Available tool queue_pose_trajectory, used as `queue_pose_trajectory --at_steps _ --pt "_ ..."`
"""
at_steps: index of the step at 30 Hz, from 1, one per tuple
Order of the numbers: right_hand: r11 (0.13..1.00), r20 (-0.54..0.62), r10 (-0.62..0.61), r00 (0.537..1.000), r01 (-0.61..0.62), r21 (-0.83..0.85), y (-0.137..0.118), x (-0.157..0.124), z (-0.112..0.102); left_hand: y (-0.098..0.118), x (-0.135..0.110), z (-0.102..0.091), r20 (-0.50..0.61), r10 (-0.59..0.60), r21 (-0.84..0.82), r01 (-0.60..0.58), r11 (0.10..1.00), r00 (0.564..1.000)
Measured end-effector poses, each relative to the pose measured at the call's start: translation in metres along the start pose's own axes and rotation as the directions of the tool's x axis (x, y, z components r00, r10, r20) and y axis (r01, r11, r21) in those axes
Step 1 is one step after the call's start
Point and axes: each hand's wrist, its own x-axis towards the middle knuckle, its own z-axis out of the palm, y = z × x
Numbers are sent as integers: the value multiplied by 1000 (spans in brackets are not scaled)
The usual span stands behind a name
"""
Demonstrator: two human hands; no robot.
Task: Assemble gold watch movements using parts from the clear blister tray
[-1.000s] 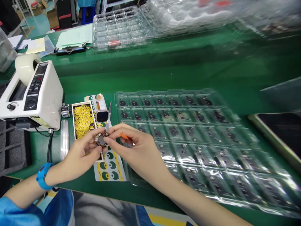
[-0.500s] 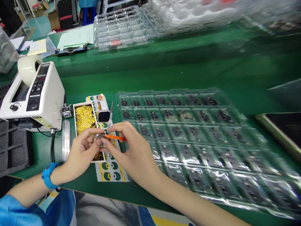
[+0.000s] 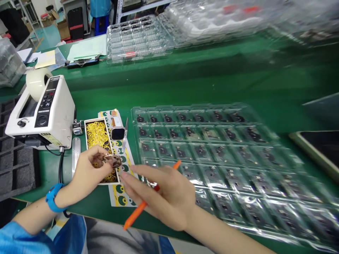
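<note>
My left hand (image 3: 91,171) is closed, pinching a small brownish, shiny part (image 3: 116,161) between thumb and fingers above the narrow white box (image 3: 118,178). Yellow rings (image 3: 96,133) fill much of that box. In my right hand (image 3: 169,197), just right of the part, an orange pen-like stick (image 3: 136,214) lies slantwise through the fingers. Its lower end points toward me. The thumb and index finger stretch toward the part, apart from it. A small shiny bit shows by the right fingers, too blurred to name. Under the box lies a sticker sheet (image 3: 119,201).
A clear compartment tray (image 3: 212,143) with several dark parts spreads to the right. Left stands a white tape dispenser (image 3: 62,116); beside the box are a smartwatch (image 3: 118,133) and tweezers (image 3: 125,137). A dark-screened device (image 3: 317,151) sits far right; more clear trays (image 3: 137,42) lie behind.
My right hand has drawn back right and down from the part, and the orange stick has swung round in its fingers. The left hand still holds the part, now tilted differently.
</note>
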Motion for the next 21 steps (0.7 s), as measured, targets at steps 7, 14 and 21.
queue_pose_trajectory --at_steps 7,14,21 --pt "1000 -59 17 998 -18 -21 6 -1 12 -1 -4 7 217 -232 -469 310 827 948" --pt "993 -26 14 1000 -10 115 9 -1 15 -1 -13 10 204 -147 -499 233 835 968" --pt "992 10 -71 997 69 109 16 0 11 -3 -13 12 202 -136 -470 218 855 970"
